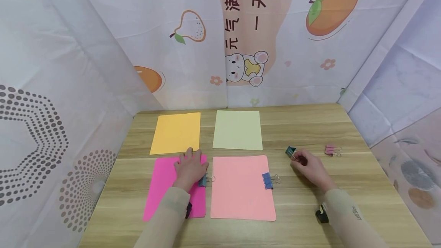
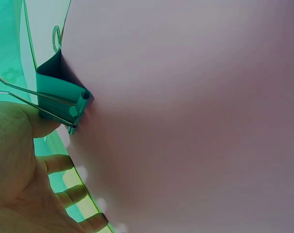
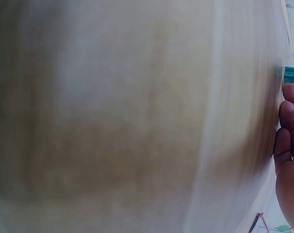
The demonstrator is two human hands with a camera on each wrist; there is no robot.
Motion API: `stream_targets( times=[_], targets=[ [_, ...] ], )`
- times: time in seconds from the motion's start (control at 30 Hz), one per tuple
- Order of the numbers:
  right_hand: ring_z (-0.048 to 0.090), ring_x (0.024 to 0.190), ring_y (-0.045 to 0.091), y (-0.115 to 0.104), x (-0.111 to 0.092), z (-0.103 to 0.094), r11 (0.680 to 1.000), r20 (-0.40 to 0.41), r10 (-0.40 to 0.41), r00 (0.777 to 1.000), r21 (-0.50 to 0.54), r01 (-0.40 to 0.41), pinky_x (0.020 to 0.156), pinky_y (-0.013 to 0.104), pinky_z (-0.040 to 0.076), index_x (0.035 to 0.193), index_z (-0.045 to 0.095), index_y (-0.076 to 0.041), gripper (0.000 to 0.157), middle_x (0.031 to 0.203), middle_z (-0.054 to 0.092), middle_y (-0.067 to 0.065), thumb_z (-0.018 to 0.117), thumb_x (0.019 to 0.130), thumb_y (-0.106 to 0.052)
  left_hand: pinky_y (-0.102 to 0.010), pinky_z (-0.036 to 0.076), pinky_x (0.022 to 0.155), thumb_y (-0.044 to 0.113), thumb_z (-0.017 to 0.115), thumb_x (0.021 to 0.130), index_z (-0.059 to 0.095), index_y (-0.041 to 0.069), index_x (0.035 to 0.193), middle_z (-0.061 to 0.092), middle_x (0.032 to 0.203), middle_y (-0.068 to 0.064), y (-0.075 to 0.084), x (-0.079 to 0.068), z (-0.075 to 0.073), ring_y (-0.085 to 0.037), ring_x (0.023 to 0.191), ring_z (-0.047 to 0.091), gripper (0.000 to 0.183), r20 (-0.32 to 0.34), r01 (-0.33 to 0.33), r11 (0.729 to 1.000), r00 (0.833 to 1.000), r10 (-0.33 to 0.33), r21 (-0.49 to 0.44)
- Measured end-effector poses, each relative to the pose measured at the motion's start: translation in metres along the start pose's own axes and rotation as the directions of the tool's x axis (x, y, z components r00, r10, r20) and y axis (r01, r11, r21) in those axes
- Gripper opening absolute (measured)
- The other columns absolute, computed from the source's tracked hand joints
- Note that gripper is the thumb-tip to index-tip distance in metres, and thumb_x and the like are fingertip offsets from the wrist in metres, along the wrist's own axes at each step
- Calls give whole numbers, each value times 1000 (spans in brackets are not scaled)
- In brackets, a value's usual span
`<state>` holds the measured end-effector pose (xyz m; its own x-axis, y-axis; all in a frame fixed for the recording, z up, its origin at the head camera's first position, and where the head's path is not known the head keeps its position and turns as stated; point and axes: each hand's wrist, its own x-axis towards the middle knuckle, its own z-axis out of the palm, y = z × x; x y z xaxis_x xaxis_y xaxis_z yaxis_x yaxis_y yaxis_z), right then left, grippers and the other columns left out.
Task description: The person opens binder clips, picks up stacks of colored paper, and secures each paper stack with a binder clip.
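Note:
My left hand rests with spread fingers on a stack of magenta paper. Beside its thumb, a teal binder clip bites the paper's right edge; in the left wrist view this clip touches the thumb side, its wire handles folded outward. Over at the right, my right hand pinches the wire handle of another teal binder clip at the tabletop. Only part of that clip shows at the edge of the right wrist view, past the fingertips.
Pink paper with a blue binder clip on its right edge lies between the hands. Behind are orange paper and pale green paper. A pink binder clip lies at right on the wooden table. Curtains surround the table.

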<state>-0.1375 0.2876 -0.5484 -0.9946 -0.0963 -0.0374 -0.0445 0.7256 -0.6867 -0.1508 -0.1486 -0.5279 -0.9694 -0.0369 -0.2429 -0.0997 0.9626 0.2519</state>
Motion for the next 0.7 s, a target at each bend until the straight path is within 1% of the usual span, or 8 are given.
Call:
stream_targets(
  times=[0.2,0.3,0.4,0.53,0.7],
  targets=[
    [58,92,21,1,-1,0,1000,6,9,1000,12,-9,76,28,50,114,62,-5,24,103,65,9,72,96,-16,-74,34,98,47,60,99,44,15,154,31,158,-19,1,-2,-3,-50,138,31,66,2,-1,1000,1000,1,5],
    [58,92,21,1,-1,0,1000,4,11,1000,12,-11,76,27,50,114,62,-4,25,103,65,9,72,96,-17,-74,33,99,47,59,99,43,15,155,29,159,-19,1,-3,-4,-50,139,29,67,13,4,1000,1000,-4,1],
    [57,91,21,1,-2,0,1000,1,10,1000,18,-10,75,27,49,113,62,-4,24,102,65,9,72,95,-16,-74,32,100,47,59,99,42,15,156,28,160,-19,1,-2,-3,-50,140,27,67,21,6,1000,1000,-6,-3],
    [56,90,20,1,-2,0,1000,-3,7,1000,23,-7,74,25,48,112,62,-4,22,101,64,9,72,95,-15,-74,31,101,47,59,99,42,15,155,28,160,-19,0,-1,-1,-51,140,27,67,17,6,1000,1000,-6,-7],
    [57,91,19,2,-2,0,1000,-13,-2,1000,21,2,75,24,49,112,62,-4,22,102,65,10,72,95,-14,-74,31,101,48,59,99,42,16,155,28,160,-19,-3,3,2,-51,140,28,67,8,6,1000,1000,-6,-14]
  ],
)
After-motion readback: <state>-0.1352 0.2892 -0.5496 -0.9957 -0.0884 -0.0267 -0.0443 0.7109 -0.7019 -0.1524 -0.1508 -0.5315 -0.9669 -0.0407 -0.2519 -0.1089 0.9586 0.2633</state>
